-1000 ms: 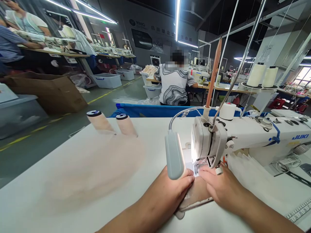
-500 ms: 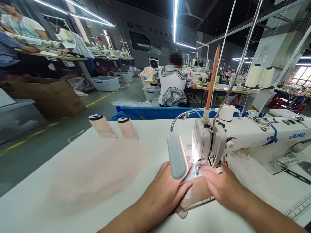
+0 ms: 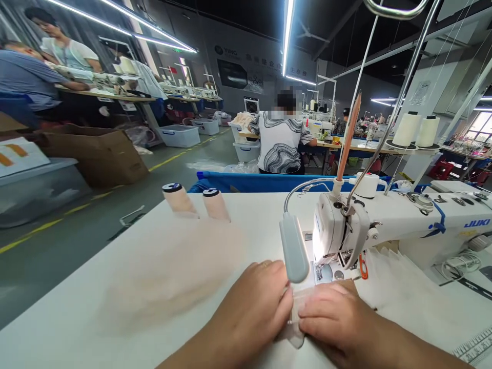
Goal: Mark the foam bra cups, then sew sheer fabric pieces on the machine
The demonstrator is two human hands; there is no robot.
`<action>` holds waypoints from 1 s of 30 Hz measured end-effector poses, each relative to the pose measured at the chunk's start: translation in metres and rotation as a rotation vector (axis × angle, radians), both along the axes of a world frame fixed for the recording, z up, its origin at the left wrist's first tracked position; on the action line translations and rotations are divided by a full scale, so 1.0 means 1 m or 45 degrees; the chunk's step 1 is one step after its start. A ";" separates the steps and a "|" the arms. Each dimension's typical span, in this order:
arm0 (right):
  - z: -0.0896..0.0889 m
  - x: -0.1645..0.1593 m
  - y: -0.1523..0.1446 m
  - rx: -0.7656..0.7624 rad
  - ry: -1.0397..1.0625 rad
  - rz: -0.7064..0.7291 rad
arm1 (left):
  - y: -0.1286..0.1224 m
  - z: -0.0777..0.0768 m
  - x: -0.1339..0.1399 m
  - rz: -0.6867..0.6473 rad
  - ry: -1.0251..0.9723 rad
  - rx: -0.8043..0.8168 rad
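Observation:
My left hand [image 3: 255,297] is closed, with thumb and fingers pinched at the left edge of a pale sheer fabric piece [image 3: 301,300]. Facing it from the right, my right hand [image 3: 340,318] has its fingers curled together on the same fabric. A tan corner [image 3: 350,286] shows behind the right knuckles; most of the piece is hidden under my hands. Just beyond them stands a white sewing machine [image 3: 332,228], its needle plate [image 3: 326,271] now uncovered. A grey lamp [image 3: 294,248] on a bendy neck hangs over my left fingertips.
Sheer beige fabric [image 3: 172,271] spreads over the left of the white table [image 3: 49,333], below two thread cones [image 3: 179,199]. More pale fabric [image 3: 400,282] and orange-handled snips [image 3: 363,266] lie right of the needle. A ruler [image 3: 474,346] is at the right edge. A co-worker [image 3: 282,138] sits ahead.
Both hands have drawn back toward me from under the needle, bringing the fabric along. Their fingers went from lying flat to curled in. The view has shifted slightly left.

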State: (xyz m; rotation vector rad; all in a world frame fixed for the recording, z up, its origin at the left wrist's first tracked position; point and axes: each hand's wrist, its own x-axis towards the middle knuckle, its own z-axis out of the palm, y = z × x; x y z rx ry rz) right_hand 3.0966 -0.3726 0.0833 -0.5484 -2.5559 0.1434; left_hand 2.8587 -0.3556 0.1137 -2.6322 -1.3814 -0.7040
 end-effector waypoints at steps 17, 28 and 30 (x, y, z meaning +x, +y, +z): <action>-0.004 0.009 -0.010 -0.125 0.204 0.155 | 0.006 -0.008 0.010 0.013 -0.076 0.034; 0.008 0.003 -0.007 -0.546 0.326 -0.463 | -0.015 -0.022 0.025 -0.267 -0.366 0.029; 0.007 0.002 -0.006 -0.559 0.373 -0.452 | -0.017 -0.024 0.026 -0.248 -0.393 0.032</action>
